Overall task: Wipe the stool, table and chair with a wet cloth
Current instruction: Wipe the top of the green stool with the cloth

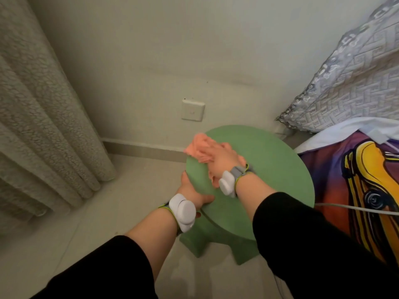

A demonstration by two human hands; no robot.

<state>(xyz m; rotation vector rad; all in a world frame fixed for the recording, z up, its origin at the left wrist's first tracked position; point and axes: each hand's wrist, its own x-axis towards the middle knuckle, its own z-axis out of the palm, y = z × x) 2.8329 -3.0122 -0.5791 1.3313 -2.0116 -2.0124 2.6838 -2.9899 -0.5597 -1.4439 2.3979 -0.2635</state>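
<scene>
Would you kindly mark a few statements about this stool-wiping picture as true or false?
1. The right hand presses the pink cloth onto the green stool. True.
2. The left hand hangs free of the stool. False: it grips the seat's rim.
3. A curtain hangs to the left of the stool. True.
4. The stool's seat is square. False: it is round.
</scene>
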